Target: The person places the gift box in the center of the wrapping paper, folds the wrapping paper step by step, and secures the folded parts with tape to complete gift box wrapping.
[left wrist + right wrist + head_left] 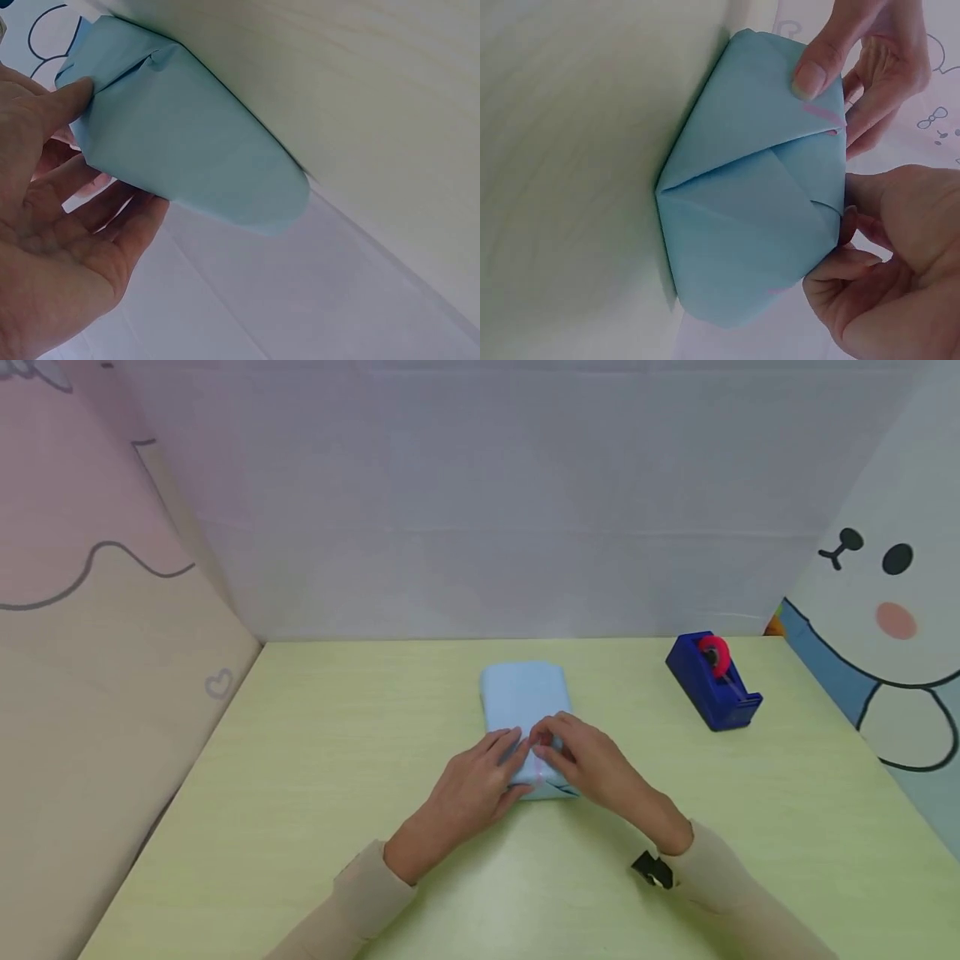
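Observation:
A light blue paper-wrapped parcel (525, 689) lies on the table, its near end folded into flaps (735, 217). My left hand (472, 781) holds its near left part, fingers over the top and thumb against the folded end (142, 97). Close beside those fingertips, my right hand (592, 760) has thumb and forefinger drawn together at the top near edge, pinching at a strip of pink tape (538, 768). That strip runs down toward the folded end, and its upper part is hidden by the fingers. Another pink mark (781, 290) shows on the parcel's side.
A dark blue tape dispenser (712, 685) with a pink-red roll (715, 656) stands at the back right of the pale yellow table (337, 718). A white sheet (480, 510) closes off the back, with printed cartoon panels at both sides. A black device (654, 869) sits at the right cuff.

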Demonstrator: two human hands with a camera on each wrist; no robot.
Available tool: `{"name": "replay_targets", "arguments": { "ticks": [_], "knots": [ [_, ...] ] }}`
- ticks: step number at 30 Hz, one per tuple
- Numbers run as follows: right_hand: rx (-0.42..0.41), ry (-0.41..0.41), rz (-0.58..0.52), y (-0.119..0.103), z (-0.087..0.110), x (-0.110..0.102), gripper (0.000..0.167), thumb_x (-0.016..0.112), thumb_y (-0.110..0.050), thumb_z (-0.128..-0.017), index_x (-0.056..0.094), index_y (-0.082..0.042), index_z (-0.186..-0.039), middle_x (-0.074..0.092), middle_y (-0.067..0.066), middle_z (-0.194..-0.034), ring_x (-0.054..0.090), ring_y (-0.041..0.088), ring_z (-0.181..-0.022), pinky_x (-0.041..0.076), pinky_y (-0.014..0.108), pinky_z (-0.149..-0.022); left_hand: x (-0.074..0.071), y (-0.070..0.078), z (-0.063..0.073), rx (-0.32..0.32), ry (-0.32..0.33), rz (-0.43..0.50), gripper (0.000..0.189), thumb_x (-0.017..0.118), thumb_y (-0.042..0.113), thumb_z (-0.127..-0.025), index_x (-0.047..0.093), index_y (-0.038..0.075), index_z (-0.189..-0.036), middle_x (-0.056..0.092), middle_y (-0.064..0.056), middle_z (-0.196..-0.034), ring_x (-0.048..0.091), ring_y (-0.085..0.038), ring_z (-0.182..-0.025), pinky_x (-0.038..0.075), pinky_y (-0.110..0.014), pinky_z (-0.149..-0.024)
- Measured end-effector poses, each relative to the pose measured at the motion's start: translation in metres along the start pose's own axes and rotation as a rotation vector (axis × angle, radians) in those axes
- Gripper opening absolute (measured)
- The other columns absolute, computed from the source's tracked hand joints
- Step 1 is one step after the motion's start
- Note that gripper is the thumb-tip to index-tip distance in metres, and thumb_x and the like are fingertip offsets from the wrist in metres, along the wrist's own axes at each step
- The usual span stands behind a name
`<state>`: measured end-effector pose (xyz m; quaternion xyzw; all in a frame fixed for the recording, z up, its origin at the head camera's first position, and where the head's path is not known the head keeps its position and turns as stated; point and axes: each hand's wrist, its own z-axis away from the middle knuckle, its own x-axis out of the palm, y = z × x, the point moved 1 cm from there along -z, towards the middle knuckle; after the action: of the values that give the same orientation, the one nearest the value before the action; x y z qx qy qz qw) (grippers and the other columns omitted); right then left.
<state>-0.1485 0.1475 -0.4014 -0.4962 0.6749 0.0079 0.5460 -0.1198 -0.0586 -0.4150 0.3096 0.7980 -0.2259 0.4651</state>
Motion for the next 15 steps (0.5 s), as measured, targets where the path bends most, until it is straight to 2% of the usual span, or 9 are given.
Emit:
{"name": "replay_targets", "arguments": {
  "ticks": [3, 8, 12, 15],
  "knots": [
    [0.010, -0.010, -0.008, -0.0016, 0.0035, -0.0008, 0.012, 0.069, -0.007, -0.098, 0.066, -0.006, -0.110, 0.064, 0.001, -0.099, 0.051, 0.007, -0.072, 0.048, 0.025, -0.064, 0.0008, 0.0001, -0.0004, 0.002, 0.003, 0.005, 0.057, 0.080, 0.040, -0.090, 0.069, 0.003, -0.132, 0.065, -0.015, -0.133, 0.060, -0.027, -0.125, 0.057, -0.029, -0.090],
    [0.047, -0.033, -0.068, -0.0018, 0.0061, -0.0036, 0.020, 0.074, -0.012, -0.096, 0.066, -0.006, -0.113, 0.065, 0.002, -0.106, 0.048, 0.007, -0.066, 0.047, 0.024, -0.061, 0.0004, 0.0004, -0.0011, 0.008, 0.004, 0.008, 0.056, 0.081, 0.038, -0.090, 0.069, 0.003, -0.131, 0.066, -0.015, -0.133, 0.061, -0.027, -0.125, 0.057, -0.029, -0.089],
    [0.043, -0.040, -0.076, -0.0012, 0.0055, -0.0043, 0.020, 0.074, -0.012, -0.096, 0.066, -0.005, -0.113, 0.066, 0.003, -0.106, 0.048, 0.007, -0.065, 0.046, 0.024, -0.060, -0.0014, -0.0007, -0.0013, 0.012, -0.007, 0.037, 0.056, 0.081, 0.037, -0.090, 0.069, 0.002, -0.131, 0.065, -0.016, -0.133, 0.061, -0.028, -0.124, 0.056, -0.031, -0.093],
    [0.038, -0.013, -0.076, 0.0000, 0.0062, -0.0056, 0.021, 0.075, -0.008, -0.094, 0.066, -0.003, -0.112, 0.066, 0.004, -0.102, 0.048, 0.006, -0.065, 0.046, 0.024, -0.059, -0.0017, -0.0034, -0.0013, 0.016, -0.013, 0.082, 0.055, 0.079, 0.037, -0.092, 0.068, 0.000, -0.131, 0.065, -0.017, -0.132, 0.061, -0.029, -0.123, 0.054, -0.033, -0.097]
  ]
}}
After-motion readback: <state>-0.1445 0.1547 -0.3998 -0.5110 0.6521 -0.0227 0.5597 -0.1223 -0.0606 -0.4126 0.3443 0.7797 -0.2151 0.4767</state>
